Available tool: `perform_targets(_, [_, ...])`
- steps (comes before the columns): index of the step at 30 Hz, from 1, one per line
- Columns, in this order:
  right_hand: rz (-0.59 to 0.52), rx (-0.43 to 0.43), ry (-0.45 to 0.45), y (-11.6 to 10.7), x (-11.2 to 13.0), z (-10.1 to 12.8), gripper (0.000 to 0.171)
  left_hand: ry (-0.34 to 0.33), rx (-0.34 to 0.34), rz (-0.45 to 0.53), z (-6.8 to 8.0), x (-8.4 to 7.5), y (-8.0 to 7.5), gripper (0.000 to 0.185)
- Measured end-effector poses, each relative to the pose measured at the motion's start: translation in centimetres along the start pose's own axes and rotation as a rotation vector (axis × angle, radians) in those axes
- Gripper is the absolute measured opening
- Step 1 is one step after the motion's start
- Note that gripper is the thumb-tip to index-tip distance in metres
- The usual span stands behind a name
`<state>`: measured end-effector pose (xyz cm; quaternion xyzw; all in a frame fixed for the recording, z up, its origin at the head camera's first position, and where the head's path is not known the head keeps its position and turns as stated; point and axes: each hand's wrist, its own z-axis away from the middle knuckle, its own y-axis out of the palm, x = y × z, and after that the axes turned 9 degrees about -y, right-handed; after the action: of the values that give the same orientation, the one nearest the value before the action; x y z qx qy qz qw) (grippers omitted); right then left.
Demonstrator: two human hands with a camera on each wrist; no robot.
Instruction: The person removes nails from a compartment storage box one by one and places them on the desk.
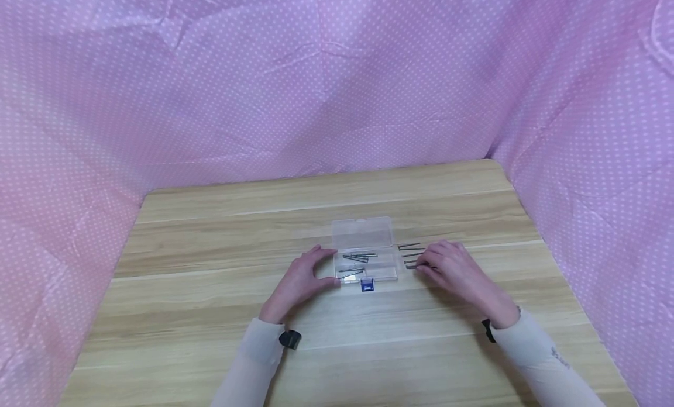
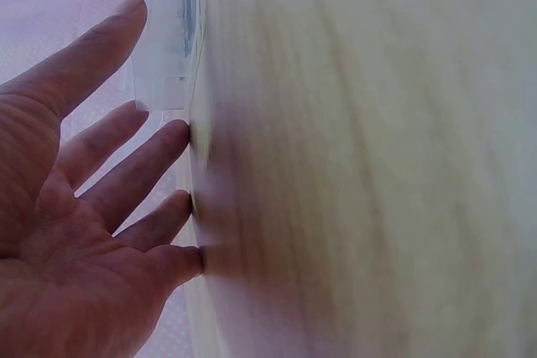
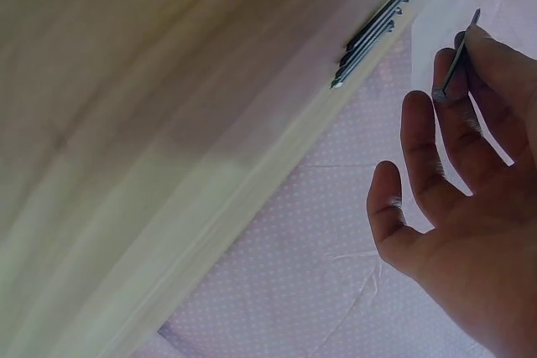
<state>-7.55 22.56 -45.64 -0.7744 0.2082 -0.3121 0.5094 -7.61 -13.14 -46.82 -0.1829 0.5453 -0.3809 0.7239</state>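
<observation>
A small clear plastic box (image 1: 368,261) lies open at the middle of the wooden table (image 1: 210,243), its lid (image 1: 362,230) folded back. A few steel nails (image 1: 357,257) lie inside it. My left hand (image 1: 307,276) brackets the box's left end; thumb and forefinger touch its corners. In the left wrist view the fingers (image 2: 126,182) are nearly straight, tips on the table, beside the box (image 2: 168,39). My right hand (image 1: 454,271) sits just right of the box and pinches one nail (image 3: 457,56) between thumb and forefinger. Several loose nails (image 1: 409,247) lie beside it.
A small blue tag (image 1: 367,285) sticks out at the box's front edge. Pink dotted cloth (image 1: 337,91) walls the table in at the back and both sides. The loose nails (image 3: 369,35) lie in a tight row.
</observation>
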Motion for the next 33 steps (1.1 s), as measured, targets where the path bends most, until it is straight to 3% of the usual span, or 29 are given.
perform_targets(14, [-0.003,0.046,0.014,0.65,-0.49,0.45,0.01,0.029,-0.006,-0.006,-0.02,0.19,0.02,0.071])
perform_targets(33, [0.032,0.084,-0.003,0.91,-0.51,0.0,0.008,0.016,-0.005,0.013,0.06,0.2,0.07,0.072])
